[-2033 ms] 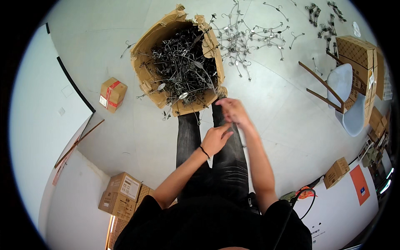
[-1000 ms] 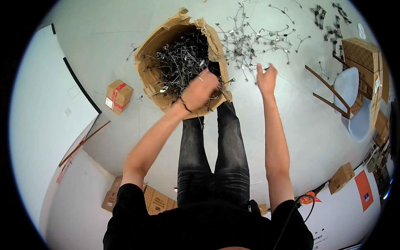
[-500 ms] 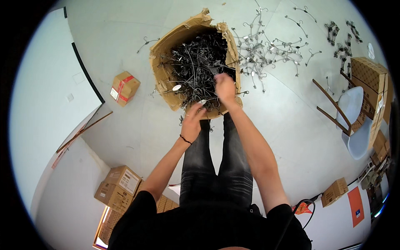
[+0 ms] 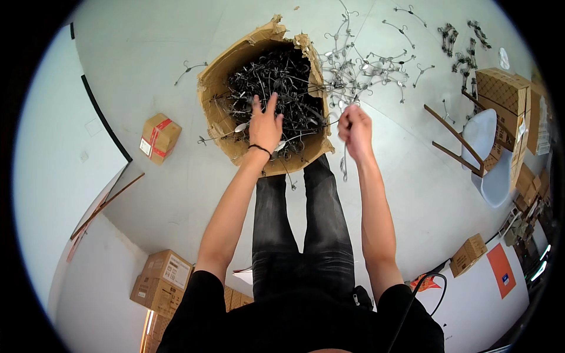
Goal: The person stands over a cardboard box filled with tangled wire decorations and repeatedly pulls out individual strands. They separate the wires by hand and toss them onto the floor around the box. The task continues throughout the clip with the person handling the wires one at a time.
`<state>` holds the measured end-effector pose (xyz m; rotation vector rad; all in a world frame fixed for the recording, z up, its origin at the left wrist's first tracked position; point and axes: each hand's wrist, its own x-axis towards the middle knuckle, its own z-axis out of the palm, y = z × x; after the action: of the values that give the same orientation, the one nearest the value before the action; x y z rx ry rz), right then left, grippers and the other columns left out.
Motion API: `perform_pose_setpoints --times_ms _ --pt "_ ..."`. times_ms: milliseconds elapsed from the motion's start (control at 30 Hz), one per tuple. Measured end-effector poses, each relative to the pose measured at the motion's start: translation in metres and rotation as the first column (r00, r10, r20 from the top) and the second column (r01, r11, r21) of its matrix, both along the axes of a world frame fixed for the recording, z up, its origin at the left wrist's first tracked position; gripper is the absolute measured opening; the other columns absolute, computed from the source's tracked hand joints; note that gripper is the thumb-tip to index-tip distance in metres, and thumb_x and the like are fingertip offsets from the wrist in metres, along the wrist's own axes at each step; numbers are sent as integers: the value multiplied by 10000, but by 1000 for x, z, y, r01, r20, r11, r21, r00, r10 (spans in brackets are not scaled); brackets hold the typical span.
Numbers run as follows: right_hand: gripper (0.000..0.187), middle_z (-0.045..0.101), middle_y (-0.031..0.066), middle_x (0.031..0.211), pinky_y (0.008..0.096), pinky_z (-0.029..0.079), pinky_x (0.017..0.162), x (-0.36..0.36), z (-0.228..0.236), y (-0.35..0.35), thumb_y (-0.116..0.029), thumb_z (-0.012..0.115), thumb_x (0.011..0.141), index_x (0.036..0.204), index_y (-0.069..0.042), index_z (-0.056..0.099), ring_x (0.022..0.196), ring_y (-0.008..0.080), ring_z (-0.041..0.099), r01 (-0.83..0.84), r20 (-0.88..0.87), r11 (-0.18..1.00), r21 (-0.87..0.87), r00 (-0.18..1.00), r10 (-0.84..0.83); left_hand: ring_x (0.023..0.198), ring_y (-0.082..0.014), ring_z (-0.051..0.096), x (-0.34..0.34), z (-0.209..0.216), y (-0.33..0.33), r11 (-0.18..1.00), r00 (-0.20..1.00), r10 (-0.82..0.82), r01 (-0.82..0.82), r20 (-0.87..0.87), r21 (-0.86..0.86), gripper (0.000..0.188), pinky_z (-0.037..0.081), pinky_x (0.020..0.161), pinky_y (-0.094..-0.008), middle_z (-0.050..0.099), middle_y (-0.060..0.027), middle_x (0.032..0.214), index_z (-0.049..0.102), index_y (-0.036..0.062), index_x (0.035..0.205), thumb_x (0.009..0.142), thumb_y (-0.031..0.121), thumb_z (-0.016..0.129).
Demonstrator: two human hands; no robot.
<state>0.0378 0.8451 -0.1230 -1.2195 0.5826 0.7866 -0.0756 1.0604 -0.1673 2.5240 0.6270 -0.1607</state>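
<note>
A large torn cardboard box [image 4: 220,76] stands in front of my legs, packed with a tangle of dark metal clip hangers [image 4: 259,79]. My left hand [image 4: 266,129] reaches over the near part of the box, fingers spread on top of the tangle and gripping nothing that shows. Just outside the box's right side, my right hand [image 4: 356,132] is closed round a hanger [image 4: 345,165], whose thin end dangles below the fist. Part of that hanger is hidden by the fingers. A few hanger ends poke out over the box's near rim.
Loose hangers [image 4: 368,67] lie scattered on the floor right of the box, with bundled ones [image 4: 468,62] farther right. A small taped carton [image 4: 160,138] sits at left. White chairs [image 4: 479,138] lie tipped against stacked cartons [image 4: 500,88] at right.
My right hand has come out of the box to the right, carrying a hanger. My left hand has moved farther over the tangle, its fingers now spread.
</note>
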Motion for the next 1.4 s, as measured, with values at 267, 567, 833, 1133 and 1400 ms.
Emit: perform_pose_setpoints --times_ms 267,567,833,1133,1400 --pt "303 540 36 675 263 416 469 -38 -66 64 -219 409 1095 877 -36 515 491 118 479 314 335 906 -284 918 -214 1126 -401 597 9 -35 -9 975 988 -95 118 125 -190 353 501 946 -460 648 -199 1211 613 52 1267 924 122 657" --pt "269 608 96 837 306 491 595 31 -73 12 -200 379 1082 936 -27 525 639 176 593 509 508 816 -275 797 -327 963 -401 631 -28 -31 6 930 982 37 34 185 -366 122 507 850 -445 659 -185 1162 598 -31 919 967 73 555" --pt "614 446 285 1463 470 411 1092 31 -56 -43 -223 600 974 1433 97 347 1324 449 470 149 244 194 -970 554 796 892 -397 644 -48 -19 -24 948 991 83 -45 106 -316 157 522 791 -447 671 -179 1106 627 -39 912 963 92 558" --pt "442 705 214 1034 478 559 812 8 -75 126 -440 623 958 1027 -9 694 936 396 695 -630 -72 -6 -777 79 994 1132 -398 599 -41 -13 -33 876 951 -288 214 -112 -432 261 501 978 -436 658 -211 1187 667 -58 1129 912 79 614" --pt "386 705 204 1147 430 524 929 -34 -74 83 -339 577 995 1068 14 715 1074 393 655 -421 91 208 -883 281 955 970 -278 692 -82 50 -6 783 924 383 -322 5 -532 209 537 817 -332 690 -149 1136 671 -16 1125 993 57 527"
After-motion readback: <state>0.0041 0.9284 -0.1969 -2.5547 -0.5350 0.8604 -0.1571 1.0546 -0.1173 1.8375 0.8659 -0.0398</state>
